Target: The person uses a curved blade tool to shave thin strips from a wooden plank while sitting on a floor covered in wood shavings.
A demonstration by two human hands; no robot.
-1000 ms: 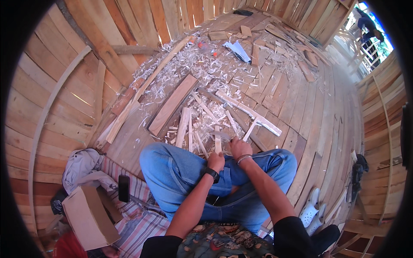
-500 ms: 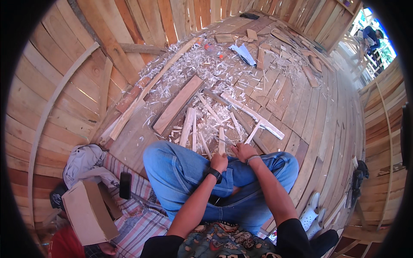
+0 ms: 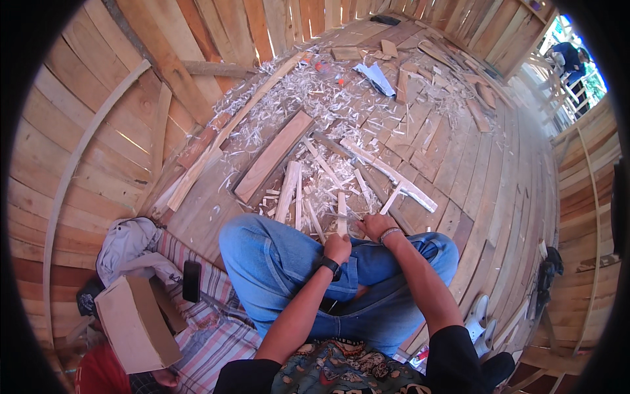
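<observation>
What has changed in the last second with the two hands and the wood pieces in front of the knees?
Little has changed. The left hand keeps its grip on the thin upright wood strip, and the right hand stays close beside it above the knees; whether it grips anything is unclear. The wide plank, the shavings, the phone and the cardboard box lie as before.

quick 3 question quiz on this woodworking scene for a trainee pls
1. True or false: the left hand grips a thin wooden strip.
2. What lies on the striped mat, beside the person's left leg? A) a black phone B) a hammer C) a cup
3. What litters the plank floor in front of the knees?

Key
1. True: the strip stands out from the fist, and the right hand is close beside it.
2. A, the black phone.
3. Pale wood shavings and loose offcuts.
</observation>
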